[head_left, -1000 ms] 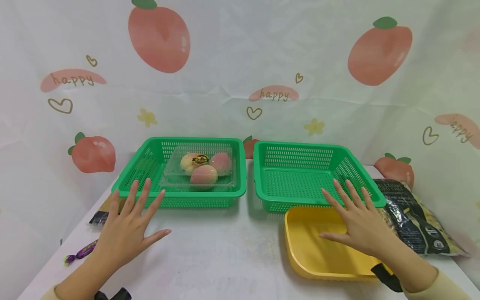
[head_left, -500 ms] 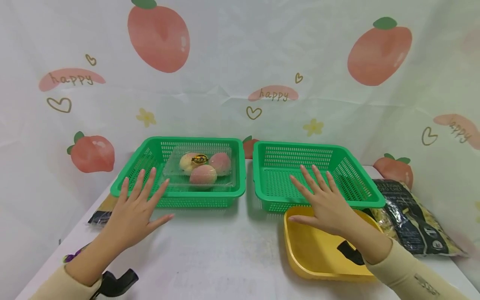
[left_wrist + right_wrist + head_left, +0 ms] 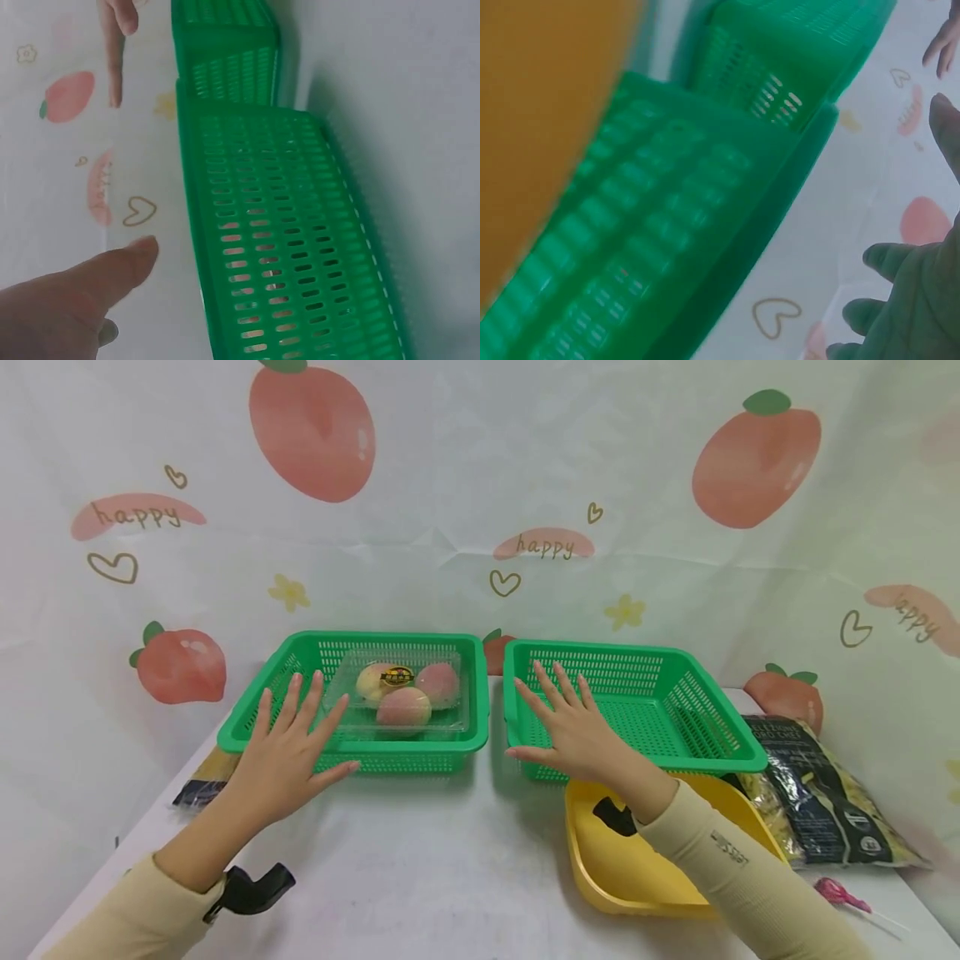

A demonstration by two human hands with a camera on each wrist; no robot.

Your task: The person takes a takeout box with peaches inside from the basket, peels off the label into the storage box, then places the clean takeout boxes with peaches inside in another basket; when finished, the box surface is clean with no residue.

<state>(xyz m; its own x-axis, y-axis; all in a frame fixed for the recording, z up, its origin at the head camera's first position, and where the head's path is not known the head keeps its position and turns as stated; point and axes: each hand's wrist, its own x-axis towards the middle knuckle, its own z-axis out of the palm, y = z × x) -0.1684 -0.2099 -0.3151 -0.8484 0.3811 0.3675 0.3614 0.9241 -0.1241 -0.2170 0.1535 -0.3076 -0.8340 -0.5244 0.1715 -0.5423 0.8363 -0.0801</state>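
My left hand [image 3: 288,764], fingers spread, hovers before the left green basket [image 3: 300,747] and holds nothing. Inside that basket lies a clear plastic box [image 3: 352,714] of peaches [image 3: 403,707] with a black label on its lid. My right hand [image 3: 573,731] is spread too, in front of the left part of the right green basket [image 3: 682,764], which has nothing in it. Under my right forearm stands a yellow basin [image 3: 600,877]. The left wrist view shows my left thumb [image 3: 120,274] apart from the basket's side; in the right wrist view my right fingers [image 3: 892,259] touch nothing.
At the right lie a dark printed food bag [image 3: 817,802] and a pink lollipop [image 3: 843,893]. Another bag [image 3: 206,781] sits partly hidden by the left basket. A white cloth [image 3: 450,460] printed with peaches hangs behind the white table [image 3: 420,860].
Both hands have moved forward, the right one also well to the left, from over the yellow basin to the right basket's left side. The lollipop has come into view; the purple-wrapped candy is now hidden.
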